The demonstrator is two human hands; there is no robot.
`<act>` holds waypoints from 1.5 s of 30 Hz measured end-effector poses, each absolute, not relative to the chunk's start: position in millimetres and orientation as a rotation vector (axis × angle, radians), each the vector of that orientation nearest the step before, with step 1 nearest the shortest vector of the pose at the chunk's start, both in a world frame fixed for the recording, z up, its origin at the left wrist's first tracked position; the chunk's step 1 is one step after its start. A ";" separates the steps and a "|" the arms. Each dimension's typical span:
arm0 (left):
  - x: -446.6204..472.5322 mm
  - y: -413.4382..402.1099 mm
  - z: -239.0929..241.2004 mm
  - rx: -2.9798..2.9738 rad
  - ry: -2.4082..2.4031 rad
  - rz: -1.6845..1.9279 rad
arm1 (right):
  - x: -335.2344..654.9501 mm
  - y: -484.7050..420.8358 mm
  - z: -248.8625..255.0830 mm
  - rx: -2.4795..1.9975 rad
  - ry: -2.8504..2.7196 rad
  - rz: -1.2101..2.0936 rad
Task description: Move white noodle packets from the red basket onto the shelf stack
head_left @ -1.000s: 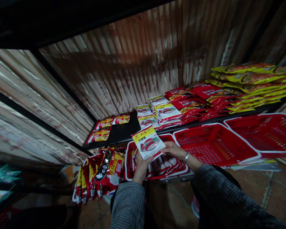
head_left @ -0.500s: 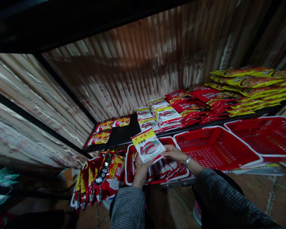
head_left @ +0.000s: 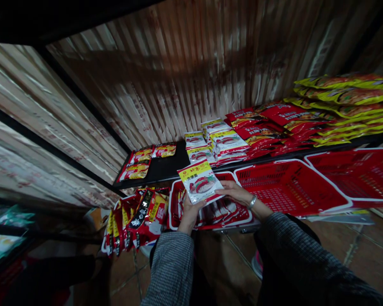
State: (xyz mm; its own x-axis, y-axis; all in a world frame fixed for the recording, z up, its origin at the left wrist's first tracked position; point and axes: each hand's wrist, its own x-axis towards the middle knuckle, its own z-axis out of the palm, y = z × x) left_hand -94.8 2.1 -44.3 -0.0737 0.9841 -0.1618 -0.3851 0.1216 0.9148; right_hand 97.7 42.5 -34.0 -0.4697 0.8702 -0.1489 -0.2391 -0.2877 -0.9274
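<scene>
Between my two hands is an instant noodle packet [head_left: 200, 183], white with a yellow top band and a red-rimmed lower edge, its printed front facing up. My left hand [head_left: 190, 212] grips its lower left edge, fingers partly hidden beneath. At its lower right edge, my right hand [head_left: 234, 193] pinches the corner. Below the packet, a red basket [head_left: 247, 224] holds several similar packets standing on edge. Just behind, on the black shelf [head_left: 167, 170], two stacks of matching white noodle packets [head_left: 227, 142] lie flat.
Red noodle packets [head_left: 264, 131] and yellow-edged packets [head_left: 351, 106] are piled on the shelf's right. A few red-and-yellow packets [head_left: 135, 170] lie at its left end. Two more red baskets [head_left: 287, 187] [head_left: 360, 174] stand at right; a basket full of red-and-yellow bags [head_left: 150, 216] is at left.
The view has tilted slightly, so the shelf and baskets sit higher in the picture. Both hands still hold the same noodle packet in nearly the same place over the basket.
</scene>
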 end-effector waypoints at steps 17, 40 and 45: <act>-93.7 2.9 -47.7 0.739 1.031 1.374 | 98.5 41.8 -35.2 -0.882 -1.295 1.822; -95.0 4.7 -52.2 0.747 1.002 1.374 | 98.5 46.6 -44.6 -0.915 -1.336 1.747; -95.3 4.9 -50.8 0.750 1.011 1.368 | 98.1 47.4 -47.0 -0.900 -1.333 1.736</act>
State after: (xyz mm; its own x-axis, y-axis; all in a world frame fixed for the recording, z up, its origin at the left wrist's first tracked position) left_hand -95.3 4.9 -50.8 -0.0750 0.9872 -0.1406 -0.4237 0.0961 0.9007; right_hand 98.1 47.4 -47.0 -0.4667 0.8804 -0.0840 -0.1460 -0.1703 -0.9745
